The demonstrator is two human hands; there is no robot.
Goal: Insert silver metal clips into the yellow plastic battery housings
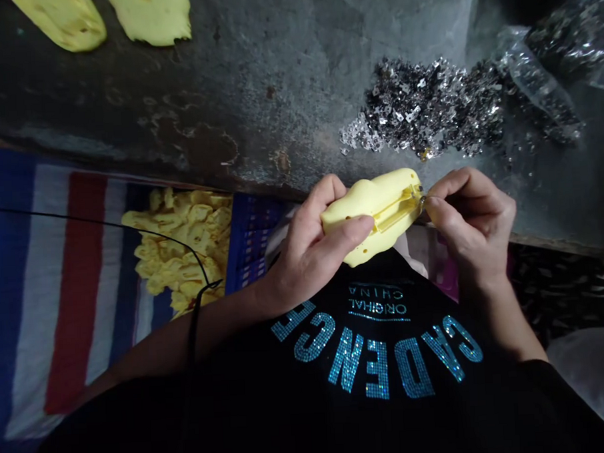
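A yellow plastic shell (391, 194) with a long slotted compartment is tilted in front of my chest, near the table's edge. My left hand (323, 242) grips its left end, the thumb lying on the near side of the compartment. At the shell's right end, my right hand (464, 213) pinches a small metal piece (423, 200) between thumb and forefinger, against the compartment's end. Just beyond the hands, a heap of small shiny metal clips (427, 107) lies on the grey table (275, 61).
Two yellow pieces (150, 16) rest on the table at the far left. Clear plastic bags (540, 82) with metal parts lie at the right. Below the table's edge are a pile of yellow parts (187, 238), a blue basket (247, 239) and a black cord (147, 230).
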